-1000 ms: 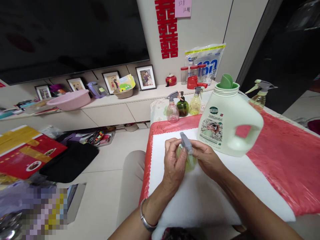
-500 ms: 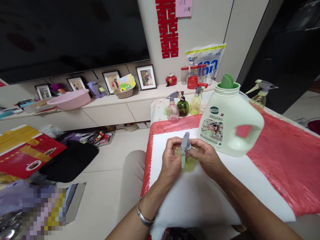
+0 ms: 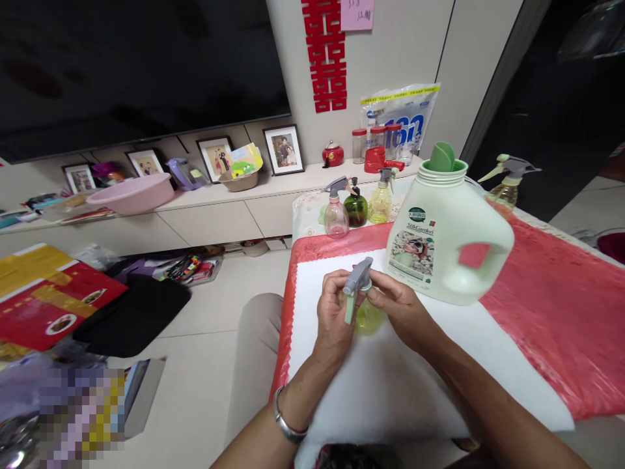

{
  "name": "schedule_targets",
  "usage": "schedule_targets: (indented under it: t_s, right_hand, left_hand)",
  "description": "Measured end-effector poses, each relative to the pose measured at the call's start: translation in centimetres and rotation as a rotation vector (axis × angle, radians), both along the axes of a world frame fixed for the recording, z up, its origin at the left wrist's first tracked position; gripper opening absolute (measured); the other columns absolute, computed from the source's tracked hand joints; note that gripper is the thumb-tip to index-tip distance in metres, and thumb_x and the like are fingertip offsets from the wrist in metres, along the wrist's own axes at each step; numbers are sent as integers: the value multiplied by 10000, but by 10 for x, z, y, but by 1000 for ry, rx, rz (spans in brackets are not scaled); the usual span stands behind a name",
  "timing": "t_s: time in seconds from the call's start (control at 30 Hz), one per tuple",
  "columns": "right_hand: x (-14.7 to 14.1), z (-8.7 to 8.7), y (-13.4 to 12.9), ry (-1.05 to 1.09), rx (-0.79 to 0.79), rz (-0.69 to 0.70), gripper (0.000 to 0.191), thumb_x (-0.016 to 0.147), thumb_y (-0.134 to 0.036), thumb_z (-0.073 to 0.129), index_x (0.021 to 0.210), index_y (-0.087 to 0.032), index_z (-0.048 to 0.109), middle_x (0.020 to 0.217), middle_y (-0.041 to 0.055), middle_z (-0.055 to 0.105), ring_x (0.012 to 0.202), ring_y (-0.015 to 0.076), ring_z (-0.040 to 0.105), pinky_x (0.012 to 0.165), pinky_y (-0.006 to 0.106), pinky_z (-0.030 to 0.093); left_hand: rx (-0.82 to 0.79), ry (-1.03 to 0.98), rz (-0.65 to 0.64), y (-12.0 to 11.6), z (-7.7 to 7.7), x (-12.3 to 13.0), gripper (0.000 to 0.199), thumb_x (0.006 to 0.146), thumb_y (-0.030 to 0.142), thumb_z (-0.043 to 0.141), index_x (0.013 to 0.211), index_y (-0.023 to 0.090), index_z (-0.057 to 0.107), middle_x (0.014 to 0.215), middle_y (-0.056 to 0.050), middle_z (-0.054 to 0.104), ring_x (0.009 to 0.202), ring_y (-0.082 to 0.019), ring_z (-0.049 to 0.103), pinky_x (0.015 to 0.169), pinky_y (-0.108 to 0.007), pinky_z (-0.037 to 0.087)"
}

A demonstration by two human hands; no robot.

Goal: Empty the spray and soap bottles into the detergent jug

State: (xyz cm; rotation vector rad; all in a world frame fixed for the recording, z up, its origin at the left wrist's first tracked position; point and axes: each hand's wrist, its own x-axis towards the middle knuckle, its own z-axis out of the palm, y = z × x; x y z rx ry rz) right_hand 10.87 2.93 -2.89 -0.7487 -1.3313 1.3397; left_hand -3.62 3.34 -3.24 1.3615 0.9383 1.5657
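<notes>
A small spray bottle (image 3: pixel 368 319) with a yellowish see-through body stands upright between my hands, over the white cloth (image 3: pixel 390 384). Its grey trigger head (image 3: pixel 359 276) with a pale green trigger points toward me and slightly left. My left hand (image 3: pixel 334 319) is closed around the bottle's left side near the neck. Thumb and fingers of my right hand (image 3: pixel 405 309) pinch the collar below the spray head from the right. Part of the body is hidden by the hands. Just beyond my right hand stands a large pale green jug (image 3: pixel 449 241) with a green cup in its mouth.
Behind the cloth stand a pink spray bottle (image 3: pixel 336 218), a dark green pump bottle (image 3: pixel 356 210) and a yellow spray bottle (image 3: pixel 379 204). Another spray bottle (image 3: pixel 505 185) is behind the jug. Red plastic sheeting (image 3: pixel 561 312) covers the table. A red box (image 3: pixel 58 299) lies at left.
The grey spray head has turned on the bottle, its nozzle swinging to the left. Both hands stay around the bottle in nearly the same place.
</notes>
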Motion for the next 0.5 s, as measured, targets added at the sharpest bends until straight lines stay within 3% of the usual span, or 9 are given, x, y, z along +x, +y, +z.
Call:
schedule_targets:
  t_s: [0.17, 0.3, 0.5]
  right_hand:
    - [-3, 3, -1, 37, 4, -21, 425, 876, -438, 795, 1169, -164, 654, 1273, 55, 571, 1190, 157, 563, 1036, 220, 486]
    - [-6, 5, -3, 58, -10, -55, 441, 821, -396, 838, 1122, -160, 618, 1217, 51, 591, 1109, 141, 595, 973, 201, 508]
    - [-6, 6, -6, 36, -18, -24, 446, 835, -400, 824, 1161, -157, 641, 1268, 60, 564, 1184, 181, 547, 1054, 247, 471]
  left_hand:
    - [-100, 31, -20, -6, -7, -1, 341, 929, 487, 656, 1154, 232, 683, 1149, -72, 669, 1114, -245, 635, 1017, -383, 483]
    - [-119, -6, -31, -10, -10, 1, 391, 931, 535, 634, 1165, 225, 687, 1179, -85, 681, 1147, -259, 633, 1043, -392, 472]
    - [-158, -104, -79, -9, -14, 1, 408, 899, 505, 697, 1203, 237, 654, 1183, -64, 703, 1152, -245, 647, 1030, -377, 486]
